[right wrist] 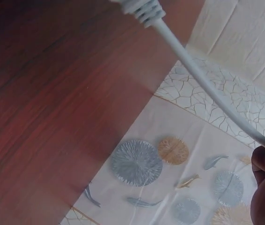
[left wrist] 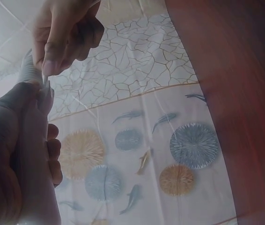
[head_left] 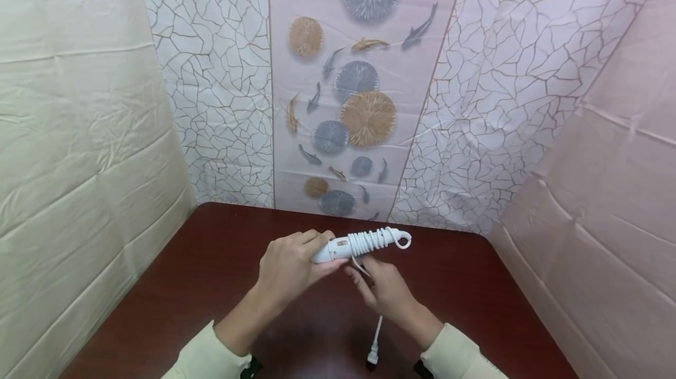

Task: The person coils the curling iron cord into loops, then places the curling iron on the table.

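Note:
My left hand [head_left: 290,259] grips a white hair styling iron [head_left: 340,248] held above the table, its far end pointing right. White cord coils [head_left: 369,242] wrap its right part, with a small loop sticking out at the tip. Just below the coils, my right hand [head_left: 388,288] pinches the loose cord between thumb and fingers; the left wrist view shows these fingertips [left wrist: 50,65] close against the iron. From the right hand the cord hangs down to a plug [head_left: 372,356]. In the right wrist view, the cord [right wrist: 202,79] runs from the plug's ribbed collar into the fingers.
A dark red-brown table [head_left: 211,285] lies under the hands. Behind it hangs a patterned cloth [head_left: 338,132] with fish and round motifs, and creased pale cloth walls [head_left: 79,150] stand on both sides.

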`<state>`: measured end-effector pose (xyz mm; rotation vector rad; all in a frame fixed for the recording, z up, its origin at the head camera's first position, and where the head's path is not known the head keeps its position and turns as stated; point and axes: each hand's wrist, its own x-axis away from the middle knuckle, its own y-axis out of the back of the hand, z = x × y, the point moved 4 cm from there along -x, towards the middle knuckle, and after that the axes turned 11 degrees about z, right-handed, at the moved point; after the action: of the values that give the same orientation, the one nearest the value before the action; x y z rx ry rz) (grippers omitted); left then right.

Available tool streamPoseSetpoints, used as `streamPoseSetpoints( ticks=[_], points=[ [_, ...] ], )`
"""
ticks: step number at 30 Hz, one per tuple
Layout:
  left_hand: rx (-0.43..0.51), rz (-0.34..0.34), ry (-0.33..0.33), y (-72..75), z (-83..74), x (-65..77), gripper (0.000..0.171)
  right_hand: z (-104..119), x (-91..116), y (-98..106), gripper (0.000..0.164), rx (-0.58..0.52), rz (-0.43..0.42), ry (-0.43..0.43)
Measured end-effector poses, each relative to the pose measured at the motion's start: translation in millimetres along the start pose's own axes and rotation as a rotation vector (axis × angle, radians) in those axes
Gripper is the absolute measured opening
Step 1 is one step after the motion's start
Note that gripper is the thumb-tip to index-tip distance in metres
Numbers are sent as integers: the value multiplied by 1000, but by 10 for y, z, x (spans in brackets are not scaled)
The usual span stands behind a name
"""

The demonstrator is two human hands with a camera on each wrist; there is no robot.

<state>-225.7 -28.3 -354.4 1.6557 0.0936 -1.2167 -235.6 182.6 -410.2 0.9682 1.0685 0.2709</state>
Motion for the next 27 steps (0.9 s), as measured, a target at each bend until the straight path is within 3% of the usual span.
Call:
streamPoseSetpoints(
  ticks=[4, 7, 11, 17, 27],
  points=[
    [-10, 26, 7, -6, 11, -11, 49, 56, -5, 7, 34, 137, -2, 73],
    [-17, 46, 11, -8, 14, -16, 48, 116, -20, 35, 38, 222, -9, 145],
    [-42, 88, 12, -12, 30, -31, 48, 188, -68, 157, 38, 247, -16, 213],
    [-65, 127, -3, -11, 47, -65, 51, 224, -190, 352, 43, 219, -10, 216],
    [-72, 181, 13, -73, 42, -11, 50, 237, -309, 574, 42, 40, 36, 175]
  ],
)
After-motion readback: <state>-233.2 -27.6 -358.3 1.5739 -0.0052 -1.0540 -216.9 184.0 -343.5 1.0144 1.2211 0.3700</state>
